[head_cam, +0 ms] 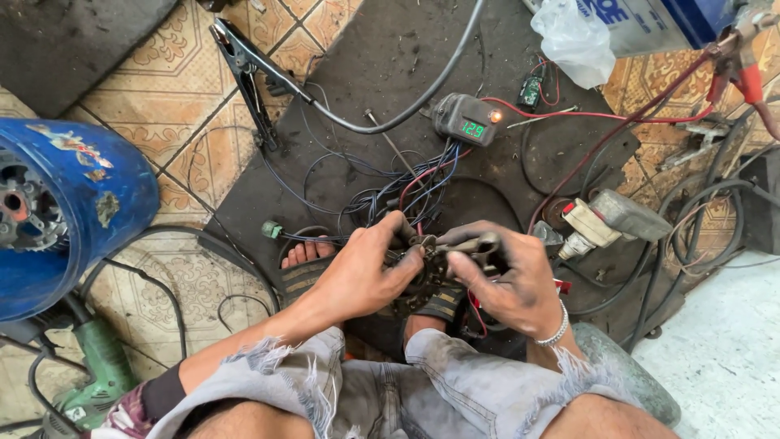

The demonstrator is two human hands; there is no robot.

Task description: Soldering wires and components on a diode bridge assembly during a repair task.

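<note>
left hand point(361, 272) gripping round metal part point(422, 272) | right hand point(508, 280) gripping same part | wires point(406, 183) just beyond hands | meter point(467, 119) farther out

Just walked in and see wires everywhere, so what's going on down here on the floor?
A seated person holds a small dark round part wired with a bundle of thin wires, using both hands: left hand and right hand each have a grip on it, above a dark mat. A small meter with lit green digits lies beyond. A blue drum stands on the person's left.
</note>
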